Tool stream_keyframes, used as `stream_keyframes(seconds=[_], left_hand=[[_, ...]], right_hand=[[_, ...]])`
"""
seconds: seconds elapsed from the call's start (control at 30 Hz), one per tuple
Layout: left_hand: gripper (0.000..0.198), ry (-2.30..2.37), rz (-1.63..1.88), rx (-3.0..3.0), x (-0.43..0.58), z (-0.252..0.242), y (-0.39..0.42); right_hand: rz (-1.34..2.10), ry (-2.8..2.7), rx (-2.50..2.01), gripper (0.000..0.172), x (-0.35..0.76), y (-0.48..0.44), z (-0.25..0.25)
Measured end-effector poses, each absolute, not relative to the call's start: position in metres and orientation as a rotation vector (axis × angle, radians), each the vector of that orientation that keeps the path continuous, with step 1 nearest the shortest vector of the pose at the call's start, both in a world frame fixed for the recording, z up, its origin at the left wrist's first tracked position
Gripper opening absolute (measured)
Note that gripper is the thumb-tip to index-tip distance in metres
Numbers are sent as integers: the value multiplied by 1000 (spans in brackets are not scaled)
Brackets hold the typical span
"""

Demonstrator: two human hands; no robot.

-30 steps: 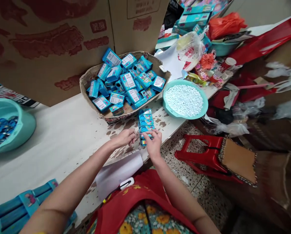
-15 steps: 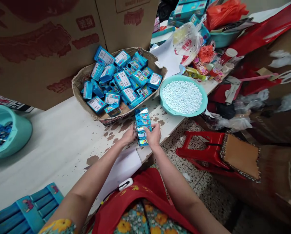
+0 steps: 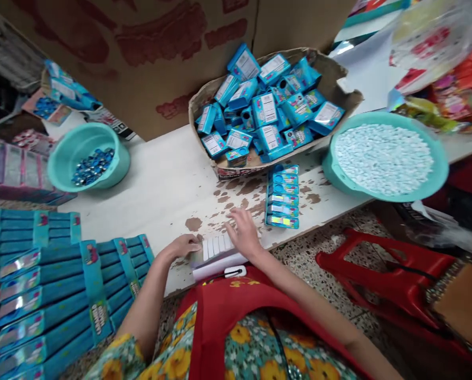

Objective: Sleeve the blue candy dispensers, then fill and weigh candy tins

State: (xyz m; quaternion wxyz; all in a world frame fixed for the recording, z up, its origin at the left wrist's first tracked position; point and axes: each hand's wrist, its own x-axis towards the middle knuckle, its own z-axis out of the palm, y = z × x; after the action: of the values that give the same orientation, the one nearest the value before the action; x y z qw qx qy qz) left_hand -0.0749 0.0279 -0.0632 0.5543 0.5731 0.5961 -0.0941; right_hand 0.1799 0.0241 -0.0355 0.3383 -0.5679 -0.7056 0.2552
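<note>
On the table edge in front of me lies a sheet with a row of white strips (image 3: 220, 247), which look like labels. My left hand (image 3: 182, 246) pinches the left edge of that sheet, with its fingers bent together. Over the sheet's right side is my right hand (image 3: 244, 235), fingers apart and holding nothing. A row of small blue boxes (image 3: 282, 198) stands just beyond my right hand, pressed side by side, touched by neither hand.
A cut-down cardboard box (image 3: 224, 173) holds many blue boxes. At right stands a teal basin of white pellets (image 3: 384, 158); at left, a teal tub (image 3: 121, 163) with blue shiny pieces. Stacked blue packs (image 3: 62, 301) fill the lower left. A red stool (image 3: 378, 274) stands right.
Both hands have left the row of blue boxes and come back toward my body, to the strip sheet. My view has swung left, showing more of the blue packs.
</note>
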Motion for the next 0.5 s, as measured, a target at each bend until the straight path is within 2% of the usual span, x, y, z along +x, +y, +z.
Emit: stream_keyframes(seconds=[0.13, 0.33, 0.43, 0.5], left_hand=[[33, 1477, 44, 1171, -74, -72, 3], [28, 1553, 205, 1127, -72, -75, 10], [27, 1580, 204, 1140, -72, -77, 12], [29, 1612, 202, 1153, -71, -79, 12]], right_hand=[[994, -2150, -1351, 25, 129, 3, -66], [1053, -2421, -1230, 54, 108, -3, -80], [1077, -2474, -1216, 54, 107, -2, -78], [1065, -2504, -1197, 45, 109, -3, -77]])
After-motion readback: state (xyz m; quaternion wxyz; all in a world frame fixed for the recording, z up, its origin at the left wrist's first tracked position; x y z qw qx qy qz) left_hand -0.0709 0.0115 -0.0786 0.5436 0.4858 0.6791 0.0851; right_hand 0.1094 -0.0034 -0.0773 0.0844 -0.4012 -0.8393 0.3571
